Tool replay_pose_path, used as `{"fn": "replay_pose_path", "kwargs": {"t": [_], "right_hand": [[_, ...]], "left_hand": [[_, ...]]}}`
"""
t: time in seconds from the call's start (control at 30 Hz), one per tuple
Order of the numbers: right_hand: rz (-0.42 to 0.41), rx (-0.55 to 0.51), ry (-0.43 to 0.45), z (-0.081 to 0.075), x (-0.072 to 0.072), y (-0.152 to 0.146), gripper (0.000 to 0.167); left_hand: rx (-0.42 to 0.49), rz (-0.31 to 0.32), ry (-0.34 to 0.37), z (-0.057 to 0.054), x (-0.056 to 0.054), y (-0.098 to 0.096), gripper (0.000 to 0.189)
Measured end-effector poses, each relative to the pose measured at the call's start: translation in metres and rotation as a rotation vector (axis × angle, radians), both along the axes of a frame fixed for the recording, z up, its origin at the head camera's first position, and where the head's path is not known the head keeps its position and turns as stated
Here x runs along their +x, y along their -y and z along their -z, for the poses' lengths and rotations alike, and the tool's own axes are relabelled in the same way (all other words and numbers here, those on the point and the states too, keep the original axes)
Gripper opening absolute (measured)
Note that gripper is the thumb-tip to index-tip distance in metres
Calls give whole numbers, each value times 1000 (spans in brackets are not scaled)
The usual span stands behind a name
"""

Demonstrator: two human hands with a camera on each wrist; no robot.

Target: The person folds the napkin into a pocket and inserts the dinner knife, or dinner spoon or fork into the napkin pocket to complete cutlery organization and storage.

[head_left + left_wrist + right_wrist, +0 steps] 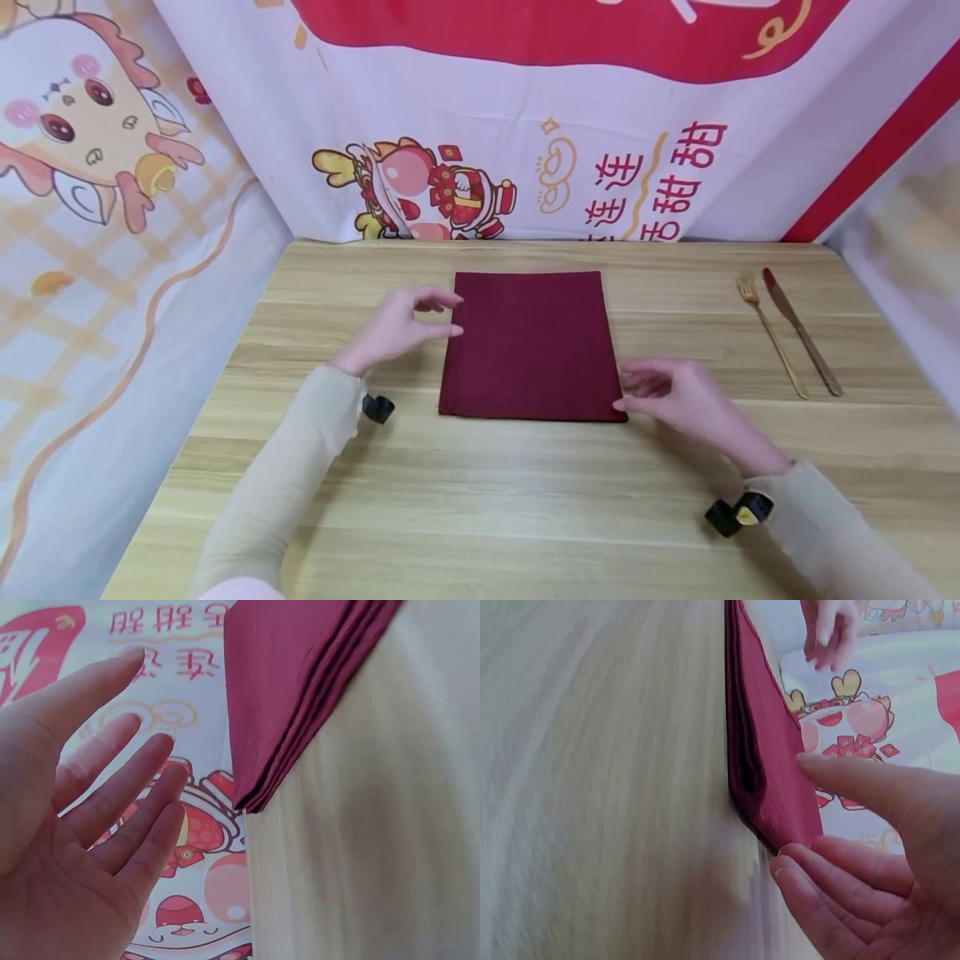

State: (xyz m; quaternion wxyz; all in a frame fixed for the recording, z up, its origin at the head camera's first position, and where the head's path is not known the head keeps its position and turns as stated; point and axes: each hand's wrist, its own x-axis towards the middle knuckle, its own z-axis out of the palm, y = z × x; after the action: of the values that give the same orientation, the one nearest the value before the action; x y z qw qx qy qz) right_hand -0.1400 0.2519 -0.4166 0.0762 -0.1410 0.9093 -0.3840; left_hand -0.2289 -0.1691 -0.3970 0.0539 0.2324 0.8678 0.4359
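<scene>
A dark red folded cloth (532,346) lies flat on the wooden table, nearly square. Its stacked layers show along the edge of the cloth (300,690) in the left wrist view, and along a rounded fold of the cloth (769,750) in the right wrist view. Beside the cloth's left edge is my left hand (397,325), thumb and fingers apart and holding nothing. My right hand (675,396) is at the near right corner, its fingers loosely bent and spread. The fingertips there lie at the cloth's edge; whether they touch it I cannot tell.
A gold fork (772,337) and a gold knife (802,332) lie side by side on the table's right. Printed cloth hangings (465,100) stand behind the table's far edge and along both sides. The wooden tabletop (465,517) extends toward me.
</scene>
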Motion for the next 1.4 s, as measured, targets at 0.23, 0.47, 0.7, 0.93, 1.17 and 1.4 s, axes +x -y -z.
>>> {"fn": "replay_pose_path", "kwargs": {"t": [0.23,0.47,0.7,0.93,1.17,1.4], "right_hand": [[5,27,29,0,5,1,51],[-6,8,42,-1,6,2,45],[23,34,105,0,7,5,40],[40,39,107,3,7,6,33],[38,72,100,5,7,7,26],[22,84,85,7,5,7,15]], "left_hand": [[12,-81,-37,-1,-39,-8,43],[35,-142,-27,2,-69,-11,41],[-49,-172,4,7,-88,-18,41],[-120,-182,109,19,-94,-23,42],[-158,-192,129,33,-94,-21,39],[-200,-203,93,35,-96,-24,33]]}}
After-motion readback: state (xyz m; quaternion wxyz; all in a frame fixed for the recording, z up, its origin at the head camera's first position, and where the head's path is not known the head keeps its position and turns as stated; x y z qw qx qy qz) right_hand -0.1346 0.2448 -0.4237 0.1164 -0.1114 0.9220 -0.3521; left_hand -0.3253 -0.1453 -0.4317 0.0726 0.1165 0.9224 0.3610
